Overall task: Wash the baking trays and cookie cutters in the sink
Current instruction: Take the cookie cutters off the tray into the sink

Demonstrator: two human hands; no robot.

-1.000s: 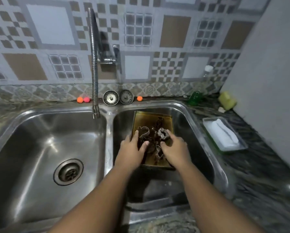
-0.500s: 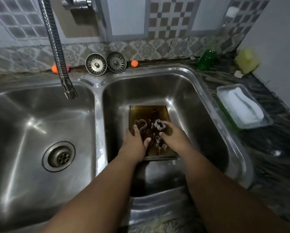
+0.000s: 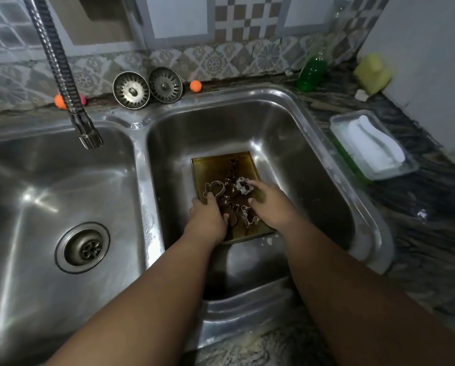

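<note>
Two basins make up the steel sink (image 3: 334,159); the right one holds a brownish baking tray (image 3: 213,167) lying flat with several metal cookie cutters (image 3: 230,199) piled in it, while the left basin holds nothing but its drain (image 3: 82,247). Both hands rest on the tray's near end, the left hand (image 3: 206,220) with fingers curled among the cutters, the right hand (image 3: 270,207) spread loosely, fingertips touching a flower-shaped cutter (image 3: 243,186). On the counter to the right, a clear container (image 3: 338,128) holds a white bar.

The steel sink (image 3: 295,133) is gleaming, smooth and glossy. The tray (image 3: 210,170) is showing a tarnished brownish sheen under thin shiny metal cutters (image 3: 214,190).
</note>
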